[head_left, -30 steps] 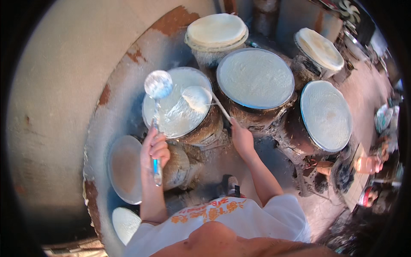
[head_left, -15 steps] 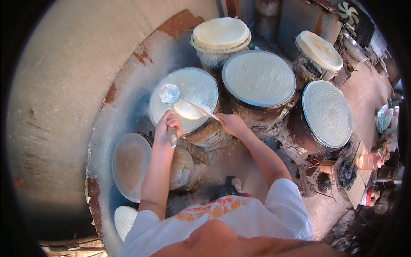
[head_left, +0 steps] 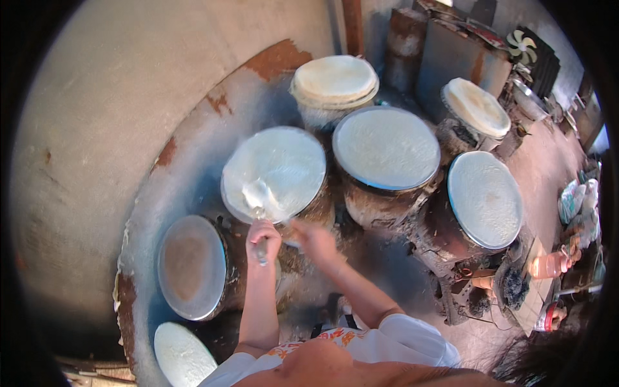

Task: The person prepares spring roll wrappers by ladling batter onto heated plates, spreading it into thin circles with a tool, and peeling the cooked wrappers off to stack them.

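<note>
Here, a person stood over a ring of round steamers, their tops stretched flat and pale. Nearest the camera, the left hand [head_left: 263, 237] was closed around the handle of a ladle [head_left: 256, 193], whose bowl, coated in white batter, rested on the steamer [head_left: 276, 169] just ahead. The right hand [head_left: 311, 237] hovered beside it at that steamer's near rim; it was blurred, and whether it gripped anything could not be told.

Judging by the surfaces, the work looked well along but unfinished. To the person's left, a bare top [head_left: 190, 266] showed brownish and uncoated, seemingly waiting for batter, and a white round [head_left: 182, 356] lay at the lower edge, partly cut off. The steamer under the ladle carried a white layer across most of its face, the ladle's bowl lying on its near-left part, so the spreading there appeared close to done. Beyond it, a second coated top [head_left: 387, 147] and a third [head_left: 485, 198] to the right were covered evenly, rim to rim, apparently cooking.

Farther back, a stack of pale rounds [head_left: 334, 80] sat on a stand, and another round top [head_left: 476, 107] stood to its right with tan patches. A fan [head_left: 521, 45] hung against the far wall, and bottles and clutter lay on the floor at right.
</note>
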`<state>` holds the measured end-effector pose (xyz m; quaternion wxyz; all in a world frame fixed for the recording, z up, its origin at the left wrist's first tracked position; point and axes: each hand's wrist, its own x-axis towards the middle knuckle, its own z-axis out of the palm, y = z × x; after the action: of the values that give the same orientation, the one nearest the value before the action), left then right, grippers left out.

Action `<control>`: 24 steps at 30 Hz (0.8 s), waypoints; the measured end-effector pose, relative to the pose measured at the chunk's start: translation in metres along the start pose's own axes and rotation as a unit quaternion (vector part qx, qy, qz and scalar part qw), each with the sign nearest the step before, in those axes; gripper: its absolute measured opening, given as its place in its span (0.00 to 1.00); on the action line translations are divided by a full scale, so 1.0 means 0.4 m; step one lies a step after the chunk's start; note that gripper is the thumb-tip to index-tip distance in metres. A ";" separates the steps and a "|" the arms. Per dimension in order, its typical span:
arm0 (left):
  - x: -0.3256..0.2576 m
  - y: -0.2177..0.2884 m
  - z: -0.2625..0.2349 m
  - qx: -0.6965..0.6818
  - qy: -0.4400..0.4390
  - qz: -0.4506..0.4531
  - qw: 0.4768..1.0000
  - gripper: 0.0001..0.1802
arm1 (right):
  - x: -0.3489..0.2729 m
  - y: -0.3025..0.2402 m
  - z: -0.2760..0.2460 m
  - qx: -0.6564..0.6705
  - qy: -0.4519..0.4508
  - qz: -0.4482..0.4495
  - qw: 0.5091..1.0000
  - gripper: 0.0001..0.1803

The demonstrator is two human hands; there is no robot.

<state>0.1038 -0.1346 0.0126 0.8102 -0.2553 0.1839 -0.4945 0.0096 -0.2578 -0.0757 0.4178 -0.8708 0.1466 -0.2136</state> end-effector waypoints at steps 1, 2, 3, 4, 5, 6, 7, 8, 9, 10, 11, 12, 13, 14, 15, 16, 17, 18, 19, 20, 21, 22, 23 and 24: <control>-0.036 -0.030 0.018 -0.013 -0.013 0.020 1.000 0.12 | 0.019 0.022 -0.031 0.078 -0.015 0.059 0.995 0.18; -0.069 -0.057 0.035 -0.027 -0.025 0.040 0.999 0.13 | 0.024 0.036 -0.073 0.260 -0.029 0.163 0.951 0.17; -0.081 -0.082 0.053 -0.033 -0.064 0.081 0.994 0.13 | 0.027 0.041 -0.115 0.315 -0.023 0.225 0.922 0.17; -0.098 -0.095 0.071 -0.012 -0.082 0.087 0.993 0.13 | 0.018 0.056 -0.124 0.262 -0.016 0.221 0.939 0.17; -0.108 -0.106 0.094 0.012 -0.101 0.079 0.992 0.14 | 0.010 0.150 -0.081 0.073 -0.006 0.113 0.991 0.17; -0.146 -0.087 0.124 0.018 -0.115 0.093 0.989 0.14 | 0.002 0.121 -0.038 0.022 -0.040 0.097 0.994 0.17; -0.175 -0.073 0.154 0.026 -0.131 0.099 0.986 0.15 | 0.006 0.079 0.003 -0.030 -0.064 0.077 0.995 0.17; -0.211 -0.059 0.178 0.038 -0.160 0.094 0.982 0.15 | 0.013 0.014 0.014 -0.055 -0.127 0.108 0.984 0.17; -0.250 -0.038 0.204 0.052 -0.155 0.105 0.981 0.15 | 0.011 -0.020 0.031 -0.071 -0.125 0.053 0.988 0.17; -0.267 -0.021 0.223 0.056 -0.162 0.105 0.980 0.15 | 0.044 -0.006 0.028 0.300 -0.145 0.156 0.930 0.17; -0.295 0.006 0.237 0.064 -0.154 0.108 0.980 0.14 | 0.048 0.030 0.031 0.631 -0.144 0.248 0.720 0.17; -0.349 0.053 0.258 0.114 -0.133 0.124 0.977 0.14 | 0.028 0.038 0.018 0.366 -0.093 0.175 0.909 0.16; -0.363 0.094 0.266 0.118 -0.147 0.134 0.973 0.14 | 0.010 0.033 0.022 0.261 -0.069 0.134 0.954 0.17; -0.369 0.132 0.251 0.120 -0.139 0.106 0.977 0.14 | -0.011 0.043 0.012 0.142 -0.028 0.105 0.984 0.17; -0.378 0.167 0.220 0.119 -0.122 0.079 0.982 0.14 | -0.038 0.028 0.034 0.093 -0.044 0.086 0.991 0.19; -0.388 0.203 0.190 0.104 -0.078 0.093 0.987 0.14 | -0.066 0.010 0.060 0.044 -0.066 0.063 0.995 0.22; -0.376 0.242 0.182 0.102 -0.034 0.092 0.990 0.14 | -0.069 -0.004 0.122 0.094 -0.152 0.113 0.977 0.25; -0.398 0.308 0.166 0.164 0.005 0.118 0.979 0.14 | -0.067 -0.055 0.199 0.165 -0.123 0.068 0.976 0.24; -0.419 0.344 0.154 0.193 0.011 0.108 0.975 0.15 | -0.060 -0.129 0.254 0.240 -0.152 0.196 0.938 0.23; -0.450 0.372 0.147 0.186 0.030 0.106 0.976 0.16 | -0.067 -0.169 0.298 0.277 -0.172 0.194 0.925 0.22; -0.479 0.395 0.134 0.165 0.059 0.109 0.978 0.17 | -0.071 -0.203 0.337 0.313 -0.189 0.195 0.910 0.21; -0.514 0.410 0.140 0.156 0.069 0.131 0.976 0.17 | -0.090 -0.269 0.333 0.348 -0.209 0.233 0.884 0.21; -0.522 0.419 0.144 0.247 0.090 0.180 0.948 0.15 | -0.121 -0.281 0.361 0.360 -0.222 0.264 0.867 0.21; -0.504 0.421 0.130 0.338 0.102 0.209 0.912 0.14 | -0.108 -0.272 0.383 0.371 -0.218 0.292 0.854 0.21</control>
<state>0.1621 0.1219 -0.0368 0.9098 0.1297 0.1362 -0.3701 0.0562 -0.0710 -0.0861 0.7741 -0.5929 0.2089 0.0752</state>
